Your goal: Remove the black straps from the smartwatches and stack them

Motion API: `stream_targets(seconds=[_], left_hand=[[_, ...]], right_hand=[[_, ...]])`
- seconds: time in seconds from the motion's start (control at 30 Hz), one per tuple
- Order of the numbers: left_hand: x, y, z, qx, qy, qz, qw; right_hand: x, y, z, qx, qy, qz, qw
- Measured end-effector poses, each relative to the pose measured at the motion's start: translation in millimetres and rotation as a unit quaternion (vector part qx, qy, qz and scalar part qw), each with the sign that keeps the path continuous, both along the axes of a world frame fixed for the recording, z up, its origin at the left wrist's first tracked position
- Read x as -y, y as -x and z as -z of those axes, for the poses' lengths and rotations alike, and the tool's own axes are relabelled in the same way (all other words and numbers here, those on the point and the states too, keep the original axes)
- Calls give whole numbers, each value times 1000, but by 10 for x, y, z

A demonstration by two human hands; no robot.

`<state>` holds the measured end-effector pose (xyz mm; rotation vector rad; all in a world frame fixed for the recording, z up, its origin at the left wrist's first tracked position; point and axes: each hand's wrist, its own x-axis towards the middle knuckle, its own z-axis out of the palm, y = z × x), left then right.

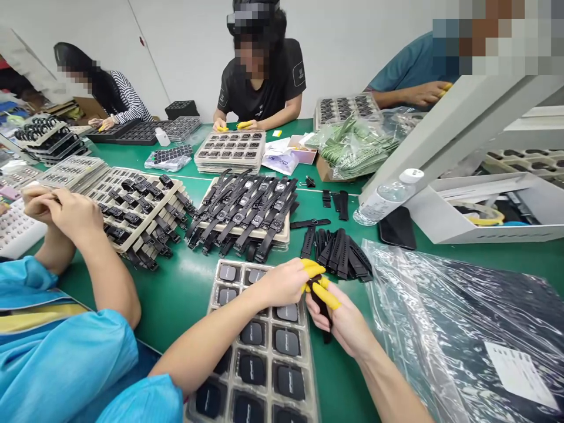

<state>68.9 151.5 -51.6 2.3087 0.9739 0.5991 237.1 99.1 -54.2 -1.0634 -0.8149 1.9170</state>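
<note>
My left hand (284, 282) and my right hand (341, 317) meet above the green table, both with yellow finger cots on the fingertips. Together they pinch a black watch strap (321, 302) that hangs down between them. Directly under my left forearm lies a clear tray (214, 294) with several black square watch bodies in its pockets. A loose pile of black straps (339, 252) lies just beyond my hands.
A board of assembled black watches (247, 211) sits ahead, and another rack of strap parts (141, 211) lies to its left. A co-worker's hands (57, 211) are at the left; three more people work across the table. Plastic-wrapped dark sheets (462, 329), a phone and a water bottle (388, 197) are on the right.
</note>
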Motion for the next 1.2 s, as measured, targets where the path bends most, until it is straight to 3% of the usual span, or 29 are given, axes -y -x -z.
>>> stream_targets(seconds=[0.17,0.4,0.63,0.93,1.2], left_hand=[[6,63,25,-22,-5,36,999],[29,71,-32,16,5,14,1000],[19,84,-19,-11,4,40,999],[40,80,-66,16,9,13,1000],[54,58,-61,-53,14,0,998]], right_hand=[[-5,-18,-5,-1,-7,-9,1000],[-24,-23,8,-17,1,40,999],[-23,-45,102,-20,-10,7,1000],[-40,2,-67,-47,8,41,998],[-74,12,-75,-70,28,95,993]])
